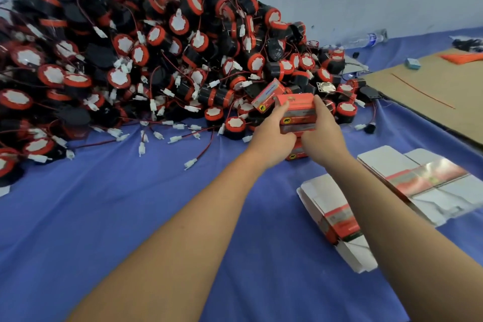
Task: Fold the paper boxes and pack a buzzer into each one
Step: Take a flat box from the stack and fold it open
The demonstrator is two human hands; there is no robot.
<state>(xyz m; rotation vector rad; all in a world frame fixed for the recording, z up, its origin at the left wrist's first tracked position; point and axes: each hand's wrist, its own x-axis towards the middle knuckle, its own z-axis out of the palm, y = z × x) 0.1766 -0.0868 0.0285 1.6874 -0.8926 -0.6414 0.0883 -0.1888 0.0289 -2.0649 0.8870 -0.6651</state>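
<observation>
Grip on both sides is closed around one folded red box (298,106): the left hand (274,134) pinches its left end with fingers reaching up over the top edge, and the right hand (322,128) clasps its right end. The box sits at the top of a short stack (296,155) of like boxes, which stands on the blue cloth (130,217) at the near edge of the great heap of buzzers (130,60), right of centre in the scene. One more folded box (267,95) leans against the heap just beyond, to the left of the held one. I judge the step in hand to be stacking a finished box (whether a buzzer is inside cannot be seen, as the flaps look closed). The pile looks a little uneven, so the box wants squaring over the one below before the fingers let go, or the stack may topple toward the heap. After that, the next move calls for a fresh blank from the flat boxes (337,219) lying near and to the right, one hand to open it into shape, and a buzzer drawn from the near edge of the heap, where the red wires and white plugs are tangled and will need teasing free.
</observation>
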